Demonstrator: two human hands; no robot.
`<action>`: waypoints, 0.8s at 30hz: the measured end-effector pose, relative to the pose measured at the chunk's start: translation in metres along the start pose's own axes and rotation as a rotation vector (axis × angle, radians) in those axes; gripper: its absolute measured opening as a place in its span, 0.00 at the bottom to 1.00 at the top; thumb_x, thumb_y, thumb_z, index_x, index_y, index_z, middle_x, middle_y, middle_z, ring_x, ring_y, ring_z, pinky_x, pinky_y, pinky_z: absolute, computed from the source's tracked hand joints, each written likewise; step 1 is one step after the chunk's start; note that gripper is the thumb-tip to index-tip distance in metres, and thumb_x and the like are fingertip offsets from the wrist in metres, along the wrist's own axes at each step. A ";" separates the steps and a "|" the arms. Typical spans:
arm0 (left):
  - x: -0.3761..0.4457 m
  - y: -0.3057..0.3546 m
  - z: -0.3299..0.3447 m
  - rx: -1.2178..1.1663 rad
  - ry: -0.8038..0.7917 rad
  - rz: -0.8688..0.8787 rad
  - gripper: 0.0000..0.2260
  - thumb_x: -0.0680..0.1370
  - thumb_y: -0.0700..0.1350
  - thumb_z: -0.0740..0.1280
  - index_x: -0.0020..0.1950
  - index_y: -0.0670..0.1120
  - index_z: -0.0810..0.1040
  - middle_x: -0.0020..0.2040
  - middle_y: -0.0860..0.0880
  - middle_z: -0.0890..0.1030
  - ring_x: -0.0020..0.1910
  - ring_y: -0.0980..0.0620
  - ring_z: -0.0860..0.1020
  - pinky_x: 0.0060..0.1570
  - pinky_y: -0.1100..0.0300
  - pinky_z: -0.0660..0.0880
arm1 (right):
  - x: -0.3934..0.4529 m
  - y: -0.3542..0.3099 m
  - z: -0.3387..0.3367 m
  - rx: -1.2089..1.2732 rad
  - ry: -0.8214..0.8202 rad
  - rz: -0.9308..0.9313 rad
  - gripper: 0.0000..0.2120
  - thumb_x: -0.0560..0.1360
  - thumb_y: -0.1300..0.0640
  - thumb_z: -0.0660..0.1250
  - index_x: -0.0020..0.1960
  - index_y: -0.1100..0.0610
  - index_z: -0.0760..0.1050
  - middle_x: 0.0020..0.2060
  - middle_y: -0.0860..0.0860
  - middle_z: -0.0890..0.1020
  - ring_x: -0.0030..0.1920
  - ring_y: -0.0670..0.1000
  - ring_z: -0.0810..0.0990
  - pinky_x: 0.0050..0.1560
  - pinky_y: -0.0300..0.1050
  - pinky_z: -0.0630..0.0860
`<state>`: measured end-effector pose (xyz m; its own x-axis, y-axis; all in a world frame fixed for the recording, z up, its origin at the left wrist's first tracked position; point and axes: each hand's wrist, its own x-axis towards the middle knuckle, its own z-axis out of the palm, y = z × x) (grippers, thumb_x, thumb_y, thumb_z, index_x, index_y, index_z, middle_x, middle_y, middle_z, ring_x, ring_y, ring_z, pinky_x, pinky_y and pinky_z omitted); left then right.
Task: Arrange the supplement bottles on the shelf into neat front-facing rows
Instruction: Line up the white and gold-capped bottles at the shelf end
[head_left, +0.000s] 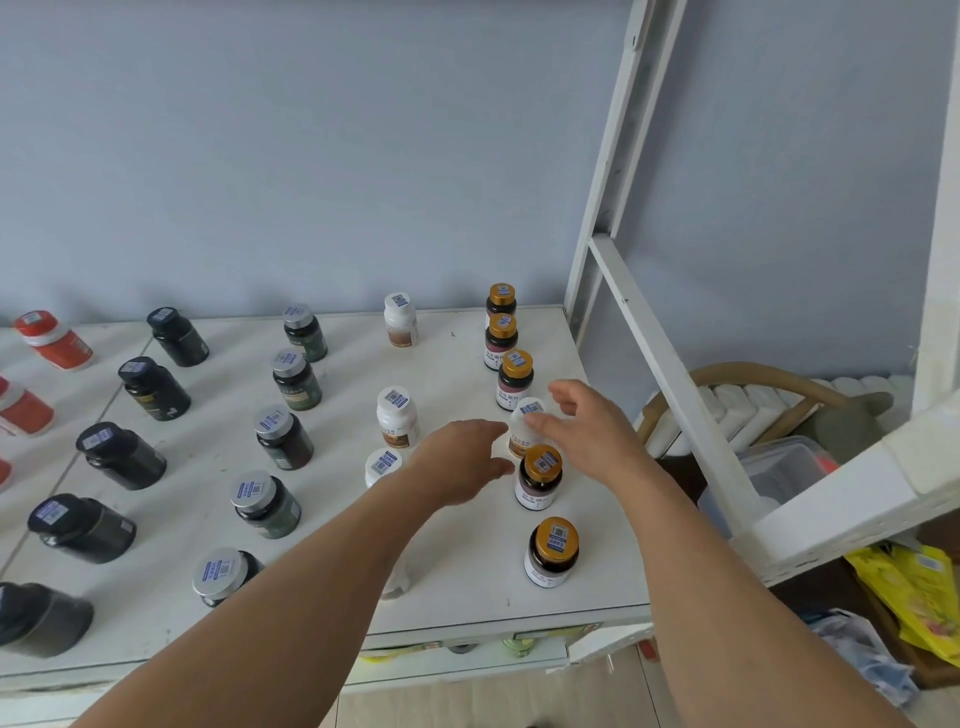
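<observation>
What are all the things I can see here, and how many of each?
Gold-capped bottles: five, dark brown, right-hand row.
White bottles: four in view, middle-right; one stands in the gold-capped row.
Silver-capped bottles: five, dark green or brown, centre row.
Black bottles: six, left row.
Red bottles: three, far left, partly cut off.
Shelf: one, white.
Frame: white, right.
Yellow packets: bottom right.
Left hand: open, beside the white bottle.
Right hand: open, reaching for it.

shelf (467, 603) white | caps (557, 536) gold | wall (311, 156) blue-grey
</observation>
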<state>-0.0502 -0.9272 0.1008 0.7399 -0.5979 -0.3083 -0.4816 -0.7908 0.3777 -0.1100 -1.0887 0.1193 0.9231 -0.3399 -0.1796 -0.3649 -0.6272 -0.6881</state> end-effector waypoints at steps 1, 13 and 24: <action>0.002 0.000 -0.001 0.014 0.004 0.003 0.27 0.79 0.54 0.64 0.76 0.51 0.62 0.73 0.50 0.69 0.70 0.48 0.69 0.67 0.53 0.69 | 0.006 -0.002 0.000 -0.024 -0.031 0.012 0.30 0.75 0.43 0.67 0.73 0.51 0.64 0.71 0.49 0.71 0.69 0.51 0.70 0.63 0.47 0.69; 0.024 0.004 -0.012 0.002 0.008 -0.040 0.28 0.79 0.53 0.65 0.76 0.50 0.61 0.74 0.49 0.68 0.70 0.48 0.69 0.66 0.54 0.68 | 0.039 -0.001 0.008 -0.100 -0.173 -0.007 0.21 0.74 0.54 0.71 0.65 0.52 0.71 0.59 0.51 0.80 0.52 0.50 0.77 0.51 0.43 0.73; 0.026 0.005 -0.034 -0.319 -0.113 -0.010 0.22 0.78 0.48 0.68 0.71 0.50 0.70 0.67 0.50 0.75 0.65 0.51 0.74 0.66 0.56 0.69 | 0.036 -0.020 -0.010 -0.054 -0.100 -0.036 0.18 0.74 0.47 0.70 0.61 0.51 0.73 0.52 0.48 0.80 0.48 0.48 0.78 0.44 0.40 0.72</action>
<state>-0.0181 -0.9424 0.1243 0.6786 -0.6151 -0.4014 -0.2904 -0.7267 0.6226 -0.0708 -1.0950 0.1340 0.9423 -0.2462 -0.2267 -0.3346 -0.6756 -0.6570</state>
